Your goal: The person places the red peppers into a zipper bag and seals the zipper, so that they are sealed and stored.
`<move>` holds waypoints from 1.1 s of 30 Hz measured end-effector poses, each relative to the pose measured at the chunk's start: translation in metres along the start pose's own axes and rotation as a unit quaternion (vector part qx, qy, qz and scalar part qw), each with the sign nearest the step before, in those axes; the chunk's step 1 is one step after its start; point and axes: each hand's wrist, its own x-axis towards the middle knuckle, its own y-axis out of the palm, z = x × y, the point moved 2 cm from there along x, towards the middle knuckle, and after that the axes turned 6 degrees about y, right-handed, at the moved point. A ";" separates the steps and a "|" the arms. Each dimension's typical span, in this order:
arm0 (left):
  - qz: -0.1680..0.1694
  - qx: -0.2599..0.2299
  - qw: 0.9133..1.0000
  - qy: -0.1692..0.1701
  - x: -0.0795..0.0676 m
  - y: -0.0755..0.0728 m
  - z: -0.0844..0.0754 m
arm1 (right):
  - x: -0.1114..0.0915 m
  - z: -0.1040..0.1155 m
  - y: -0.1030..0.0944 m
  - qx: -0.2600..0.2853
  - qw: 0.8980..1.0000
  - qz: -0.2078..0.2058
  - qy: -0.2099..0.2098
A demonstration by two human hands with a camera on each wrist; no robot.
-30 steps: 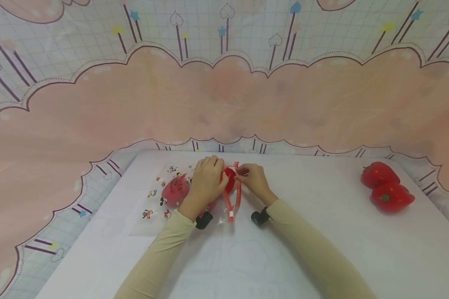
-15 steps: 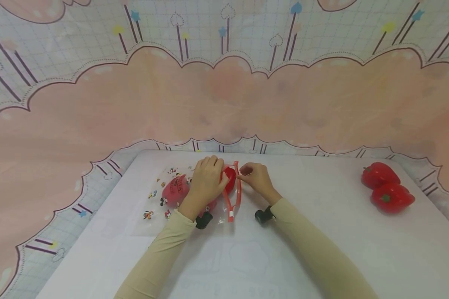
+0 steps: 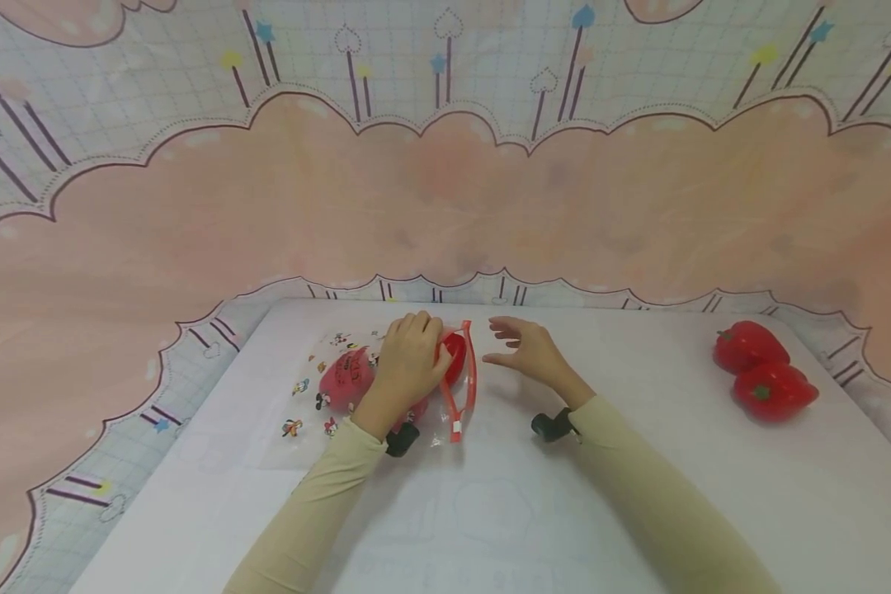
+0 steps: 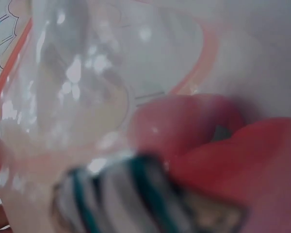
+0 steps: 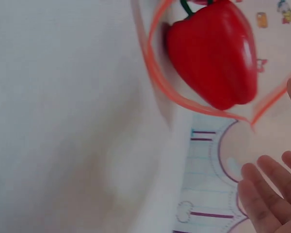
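Note:
A clear zip bag (image 3: 308, 408) with cartoon prints and an orange zip edge lies on the table, its mouth standing open to the right. Just inside the mouth sits a red bell pepper (image 5: 213, 58). Deeper in, another red pepper (image 3: 347, 379) shows through the film, partly covered by a black print. My left hand (image 3: 410, 356) lies over the bag and grips its upper layer near the mouth, thumb by the orange edge. To the right of the mouth, my right hand (image 3: 530, 351) is apart from the bag, fingers and thumb spread, holding nothing.
At the right of the white table (image 3: 638, 495) two red bell peppers rest against each other, one behind (image 3: 751, 346) and one in front (image 3: 775, 392). A patterned cloth (image 3: 445, 198) hangs behind the table. A black wrist camera (image 3: 553, 425) is on the right wrist.
My right hand has let go of the bag's orange edge and moved right, its fingers spreading. The left hand stays where it was, and the pepper remains in the bag's mouth.

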 end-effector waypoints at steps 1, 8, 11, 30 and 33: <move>0.000 0.000 1.000 0.001 0.000 -0.001 0.000 | -0.002 0.001 -0.003 0.000 1.000 0.001 0.001; 0.010 -0.003 1.000 0.004 -0.003 -0.004 0.002 | -0.016 0.003 -0.026 -0.008 1.000 -0.005 -0.004; 0.014 -0.002 1.000 0.003 -0.005 -0.005 0.005 | -0.022 0.001 -0.038 -0.013 1.000 -0.015 -0.016; 0.055 0.019 0.998 0.005 -0.013 -0.003 0.011 | -0.062 -0.023 -0.109 -0.047 0.997 -0.054 0.003; 0.048 0.015 0.999 0.006 -0.014 -0.003 0.010 | -0.069 -0.027 -0.121 -0.062 0.996 -0.064 0.004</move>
